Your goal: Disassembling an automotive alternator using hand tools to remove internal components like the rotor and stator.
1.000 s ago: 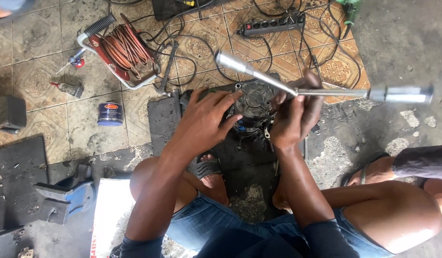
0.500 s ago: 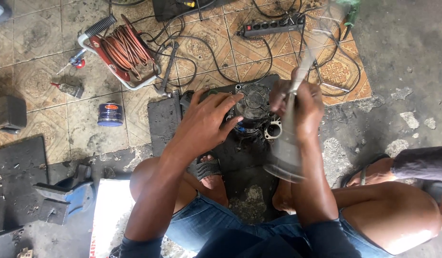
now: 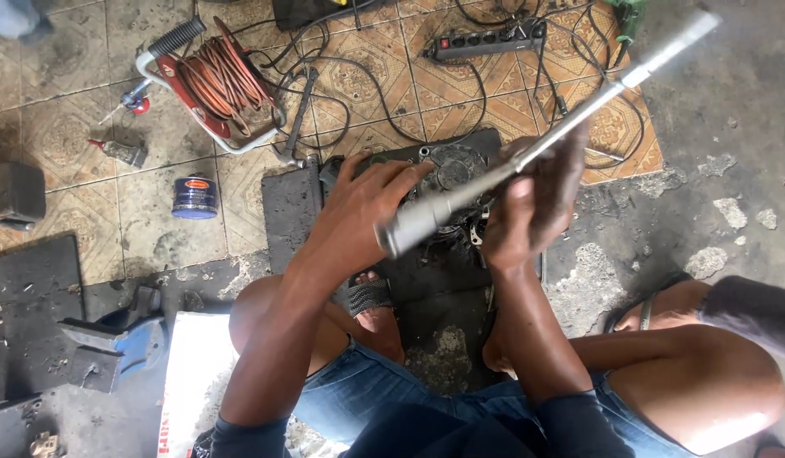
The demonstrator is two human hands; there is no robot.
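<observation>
Right hand point(image 3: 528, 208): fingers closed around the middle of a long metal socket wrench point(image 3: 528, 161). The tool lies tilted, its thick socket end at 8 o'clock from the grip and near the left wrist, its thin end running out to 2 o'clock towards the frame's upper right corner.

Left hand point(image 3: 363, 212): fingers spread wide and laid flat on the near left edge of a dark engine part point(image 3: 452, 170); nothing is gripped. The socket end crosses just in front of this hand.

The engine part sits on a black mat point(image 3: 282, 203) on the floor, directly at 12 o'clock from the person's knees. A sandalled foot point(image 3: 367, 297) rests on the mat at 6 o'clock from the left hand.

Surroundings: at 10 o'clock, an orange cable reel point(image 3: 218, 80) on patterned tiles, well apart. A small blue tin point(image 3: 195, 197) stands at 9 o'clock, beside the mat's left edge. A power strip point(image 3: 486, 41) lies at 12 o'clock, with loose black cables between it and the engine part. At 3 o'clock, bare rough concrete point(image 3: 731, 127) is open beyond the mat's right edge. Another person's leg point(image 3: 731, 309) shows at 4 o'clock.
</observation>
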